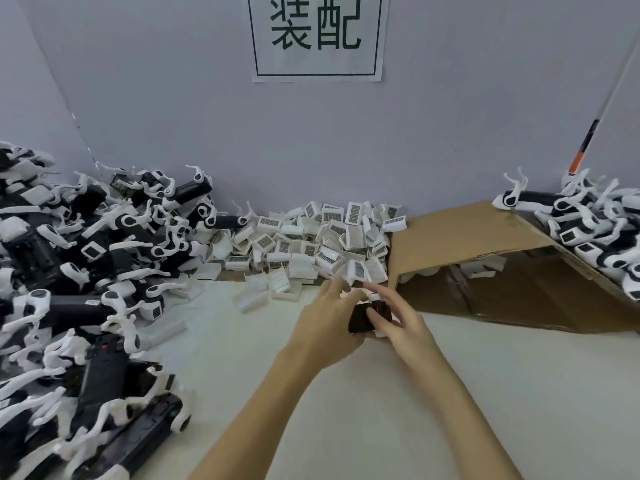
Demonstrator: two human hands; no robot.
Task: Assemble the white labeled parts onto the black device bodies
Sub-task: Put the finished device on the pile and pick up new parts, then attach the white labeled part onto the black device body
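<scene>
Step in hand: fitting white labeled part (375, 297) onto black device body (367, 318), both held together above table (485, 393), centre-right. Left hand (325, 327) grips body from below; right hand (398, 322) curled over top, fingers pressing part, hands touching. Next, prob.: align part w/ seat, press home; seating not visible, partly hidden.

Bare table (485, 393) between device pile (79, 271) and cardboard box (485, 244) (white parts (311, 237) heaped behind).
</scene>
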